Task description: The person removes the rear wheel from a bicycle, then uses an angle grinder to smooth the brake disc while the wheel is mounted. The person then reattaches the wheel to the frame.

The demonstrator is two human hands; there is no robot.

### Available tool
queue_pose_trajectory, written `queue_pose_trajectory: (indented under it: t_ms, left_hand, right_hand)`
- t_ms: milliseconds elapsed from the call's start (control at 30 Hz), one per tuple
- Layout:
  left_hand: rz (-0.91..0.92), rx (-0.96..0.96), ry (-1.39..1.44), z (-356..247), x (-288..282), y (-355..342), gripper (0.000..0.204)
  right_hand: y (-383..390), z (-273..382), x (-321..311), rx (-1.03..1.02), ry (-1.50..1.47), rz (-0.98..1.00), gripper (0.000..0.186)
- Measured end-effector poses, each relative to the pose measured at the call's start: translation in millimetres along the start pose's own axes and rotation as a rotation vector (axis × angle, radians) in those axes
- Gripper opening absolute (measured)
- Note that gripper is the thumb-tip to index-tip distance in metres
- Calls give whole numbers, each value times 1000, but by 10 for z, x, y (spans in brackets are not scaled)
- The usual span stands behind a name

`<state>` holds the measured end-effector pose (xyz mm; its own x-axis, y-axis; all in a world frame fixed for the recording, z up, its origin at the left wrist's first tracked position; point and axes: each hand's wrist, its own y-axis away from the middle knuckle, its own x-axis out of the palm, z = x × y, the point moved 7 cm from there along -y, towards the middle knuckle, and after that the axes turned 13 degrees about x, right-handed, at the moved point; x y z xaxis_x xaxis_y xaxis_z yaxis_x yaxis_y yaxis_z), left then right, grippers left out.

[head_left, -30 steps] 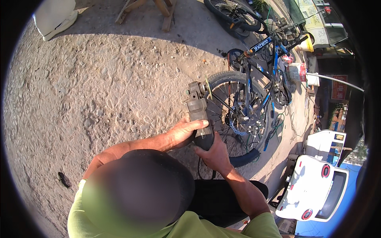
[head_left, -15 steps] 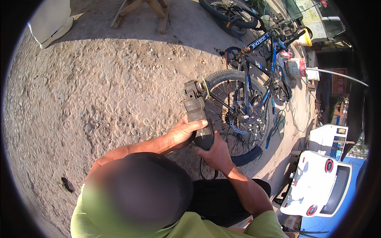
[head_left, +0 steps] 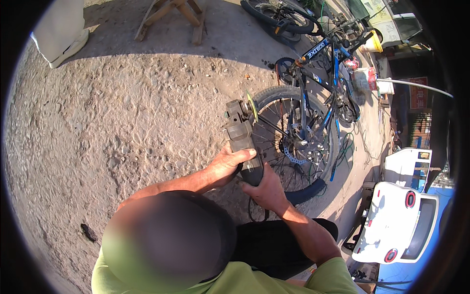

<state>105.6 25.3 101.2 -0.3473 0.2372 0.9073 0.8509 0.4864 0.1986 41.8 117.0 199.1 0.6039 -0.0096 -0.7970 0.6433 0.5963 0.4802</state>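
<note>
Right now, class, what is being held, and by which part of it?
A grinder: the left hand grips its body mid-length, the right hand its rear end.

There are two hands, one angle grinder and two red tail lights. Bicycle wheels number at least two (overlap hides the exact count).

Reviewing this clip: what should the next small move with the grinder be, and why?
Probably ease the grinder slightly away from the bicycle tyre, with the left hand and right hand both gripping its body. The yellowish disc appears right beside the tyre, and this view cannot settle whether they touch.
</note>
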Motion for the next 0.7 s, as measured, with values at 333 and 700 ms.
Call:
queue_pose_trajectory:
  t_ms: [333, 700]
  left_hand:
    - [49, 17, -25, -16, -43, -21, 38]
    - [-9, 44, -80, -120, -2, -5, 38]
  right_hand:
    - [-3, 23, 54, 45, -59, 58, 81]
    - [3, 45, 83, 32, -64, 46, 83]
